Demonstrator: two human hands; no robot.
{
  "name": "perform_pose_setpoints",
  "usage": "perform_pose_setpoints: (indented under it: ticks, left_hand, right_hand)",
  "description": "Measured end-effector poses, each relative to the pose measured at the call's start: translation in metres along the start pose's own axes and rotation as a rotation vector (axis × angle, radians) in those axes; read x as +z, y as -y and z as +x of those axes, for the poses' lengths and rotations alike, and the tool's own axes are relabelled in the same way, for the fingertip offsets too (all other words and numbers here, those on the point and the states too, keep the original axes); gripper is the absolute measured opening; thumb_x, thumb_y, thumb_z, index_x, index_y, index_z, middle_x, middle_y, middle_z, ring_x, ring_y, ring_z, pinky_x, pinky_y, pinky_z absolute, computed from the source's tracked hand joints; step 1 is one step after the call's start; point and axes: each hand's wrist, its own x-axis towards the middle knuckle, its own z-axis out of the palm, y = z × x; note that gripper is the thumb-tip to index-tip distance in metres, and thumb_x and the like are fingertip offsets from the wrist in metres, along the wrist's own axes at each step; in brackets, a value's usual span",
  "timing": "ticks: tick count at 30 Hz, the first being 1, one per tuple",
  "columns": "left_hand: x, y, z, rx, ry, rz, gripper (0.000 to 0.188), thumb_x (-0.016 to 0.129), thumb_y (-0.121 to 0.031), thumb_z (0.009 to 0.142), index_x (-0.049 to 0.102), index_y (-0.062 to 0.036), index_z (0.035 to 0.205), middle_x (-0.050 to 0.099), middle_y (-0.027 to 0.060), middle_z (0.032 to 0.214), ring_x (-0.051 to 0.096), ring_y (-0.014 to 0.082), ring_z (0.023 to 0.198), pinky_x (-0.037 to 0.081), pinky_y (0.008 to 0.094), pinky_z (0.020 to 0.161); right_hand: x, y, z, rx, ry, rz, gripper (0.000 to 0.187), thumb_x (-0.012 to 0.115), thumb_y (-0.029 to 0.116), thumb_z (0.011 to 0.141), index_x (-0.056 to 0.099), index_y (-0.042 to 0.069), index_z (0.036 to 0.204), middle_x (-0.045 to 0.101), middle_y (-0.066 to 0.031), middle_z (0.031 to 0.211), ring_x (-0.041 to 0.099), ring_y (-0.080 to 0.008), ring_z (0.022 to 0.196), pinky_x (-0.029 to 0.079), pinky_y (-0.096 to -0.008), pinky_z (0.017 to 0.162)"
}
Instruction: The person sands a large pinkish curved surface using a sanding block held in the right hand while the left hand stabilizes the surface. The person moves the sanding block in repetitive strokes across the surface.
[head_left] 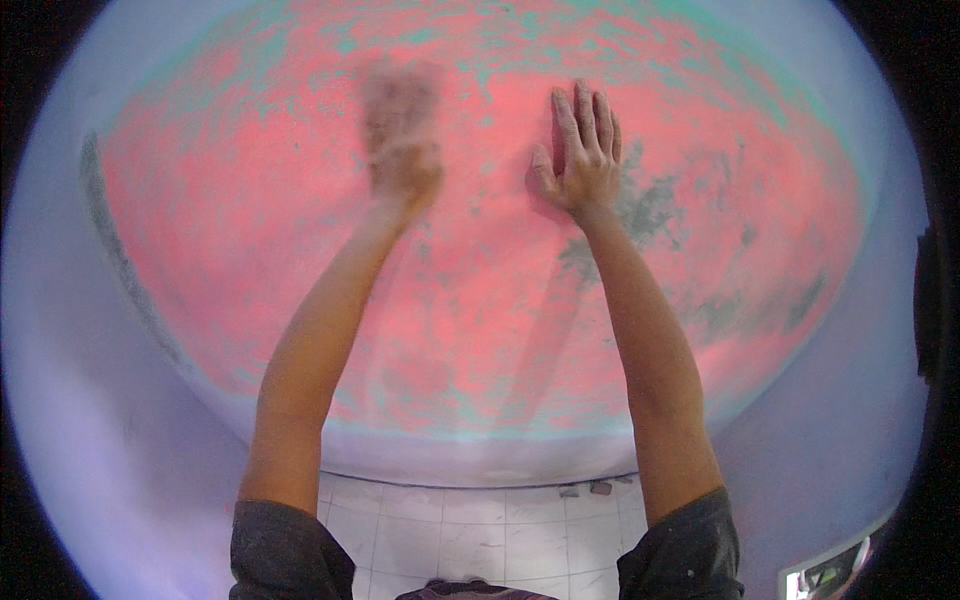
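Observation:
In front of me stands a wall painted with a large coral-pink area (480, 300), mottled with green. My right hand (588, 170) lies flat against it, fingers stretched upward and thumb out to the side. Pale dust seems to coat those fingers. Beside that hand is a dark grey-green smudge (655, 210). At about the same height, to the left, my left hand (400, 140) is over the pink surface, smeared by motion. Its fingers, and anything under or in them, cannot be made out. Both arms reach up and forward, bare below dark short sleeves.
Pale bluish wall (70, 330) surrounds the pink area. A dark grey band (115, 245) runs down its left edge. Below is a white tiled floor (470, 510), with a few small blocks (600, 488) at the wall's foot. A dark object (926, 310) is at the far right.

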Motion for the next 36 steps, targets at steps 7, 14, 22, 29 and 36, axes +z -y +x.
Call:
perform_pose_setpoints:
  ticks: [7, 14, 22, 29, 36]
  left_hand:
    - [-0.021, 0.076, 0.002, -0.261, -0.062, 0.19, 0.066, 0.041, -0.025, 0.103, 0.02, -0.0136, 0.164, 0.017, 0.0122, 0.17, 0.007, 0.0331, 0.158, 0.001, 0.0453, 0.128]
    - [-0.012, 0.02, 0.0, -0.321, -0.197, 0.2, 0.071, 0.049, -0.021, 0.096, 0.025, -0.011, 0.162, 0.019, 0.0141, 0.169, 0.008, 0.0361, 0.158, 0.005, 0.0538, 0.127]
    - [-0.017, 0.009, -0.009, 0.023, 0.078, 0.149, 0.067, 0.049, -0.022, 0.098, 0.028, -0.0136, 0.162, 0.022, 0.0134, 0.169, 0.014, 0.0358, 0.157, 0.009, 0.0508, 0.127]
    - [-0.002, -0.02, -0.002, -0.288, -0.093, 0.183, 0.066, 0.046, -0.022, 0.099, 0.027, -0.0152, 0.163, 0.019, 0.0105, 0.17, 0.012, 0.036, 0.157, 0.008, 0.0503, 0.127]
    - [-0.006, 0.008, -0.009, 0.059, 0.138, 0.107, 0.065, 0.044, -0.025, 0.101, 0.026, -0.0137, 0.163, 0.018, 0.0115, 0.171, 0.011, 0.0361, 0.157, 0.008, 0.0494, 0.127]
  right_hand:
    - [-0.001, 0.0, 0.012, 0.005, -0.026, 0.01, 0.069, 0.057, 0.039, 0.09, 0.046, 0.015, 0.153, 0.039, -0.0163, 0.161, 0.035, -0.0404, 0.148, 0.027, -0.0547, 0.121]
    - [-0.004, 0.021, -0.001, 0.016, -0.034, 0.018, 0.072, 0.058, 0.04, 0.086, 0.047, 0.014, 0.152, 0.041, -0.0164, 0.159, 0.036, -0.0412, 0.147, 0.027, -0.0543, 0.121]
    - [-0.007, 0.007, -0.013, 0.11, -0.067, -0.007, 0.074, 0.058, 0.039, 0.087, 0.043, 0.011, 0.154, 0.037, -0.0222, 0.16, 0.032, -0.0442, 0.148, 0.022, -0.0579, 0.121]
    - [0.003, 0.025, -0.008, 0.207, -0.024, -0.103, 0.078, 0.057, 0.043, 0.092, 0.033, 0.014, 0.16, 0.026, -0.0211, 0.166, 0.026, -0.0451, 0.151, 0.019, -0.062, 0.12]
    - [-0.02, -0.036, -0.03, 0.009, 0.07, -0.081, 0.074, 0.056, 0.048, 0.092, 0.039, 0.022, 0.158, 0.035, -0.0124, 0.164, 0.036, -0.0409, 0.146, 0.026, -0.0552, 0.12]
